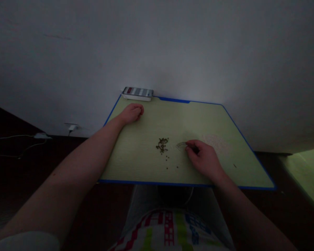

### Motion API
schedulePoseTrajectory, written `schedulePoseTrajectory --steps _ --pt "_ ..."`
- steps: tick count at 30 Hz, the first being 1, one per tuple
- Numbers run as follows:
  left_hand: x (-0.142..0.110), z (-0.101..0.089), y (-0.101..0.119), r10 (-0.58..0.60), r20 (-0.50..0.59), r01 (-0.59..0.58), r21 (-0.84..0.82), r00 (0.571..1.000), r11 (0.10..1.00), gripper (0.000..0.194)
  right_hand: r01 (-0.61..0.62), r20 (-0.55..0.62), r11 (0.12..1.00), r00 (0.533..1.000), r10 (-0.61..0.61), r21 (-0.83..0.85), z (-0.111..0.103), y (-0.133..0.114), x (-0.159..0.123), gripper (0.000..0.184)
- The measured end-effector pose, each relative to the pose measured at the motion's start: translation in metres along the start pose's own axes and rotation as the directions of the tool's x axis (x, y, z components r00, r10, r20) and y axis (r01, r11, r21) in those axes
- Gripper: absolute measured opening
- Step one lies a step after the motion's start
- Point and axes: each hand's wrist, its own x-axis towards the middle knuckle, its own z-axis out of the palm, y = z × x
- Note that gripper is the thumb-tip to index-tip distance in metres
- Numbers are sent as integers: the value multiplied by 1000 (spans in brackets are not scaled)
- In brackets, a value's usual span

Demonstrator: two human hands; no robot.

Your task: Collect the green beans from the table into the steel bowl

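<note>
My left hand (pixel 133 113) rests curled in a loose fist on the far left of the pale, blue-edged table (pixel 146 170), with nothing visible in it. Right of the table's middle, my right hand (pixel 202 157) pinches a thin, pale pair of tweezers (pixel 181 144), whose arms point left. Just left of the tweezers lies a small heap of dark beans or seeds (pixel 162 145), with a few loose ones scattered toward the near edge. Beyond my right hand spreads a patch of pale grains (pixel 216 143), partly hidden by it.
A phone (pixel 138 91) lies on a white box (pixel 137 98) at the table's back left corner. The wall (pixel 172 52) rises behind the table. A small dark sliver (pixel 234 166) lies on the right side. A white plug (pixel 72 128) and cables are at the left wall.
</note>
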Motion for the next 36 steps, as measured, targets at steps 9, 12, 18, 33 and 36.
schedulePoseTrajectory --steps 9,12,18,33,36 --pt "3 -1 -6 25 4 -25 -7 1000 1000 11 43 128 996 990 -54 84 9 -15 -6 20" --pt "3 -1 -6 19 1 -19 -10 1000 1000 10 58 119 996 991 -66 75 12 -17 -4 20" --pt "1 0 -2 0 8 0 -53 1000 999 9 62 59 998 996 -60 -30 13 -18 3 20" --pt "1 0 -2 4 6 -4 -33 1000 999 10 -153 -157 952 981 114 -266 -26 39 21 25" --pt "0 0 -1 7 1 -7 -32 1000 999 10 -163 -174 960 977 125 -226 -32 48 26 24"
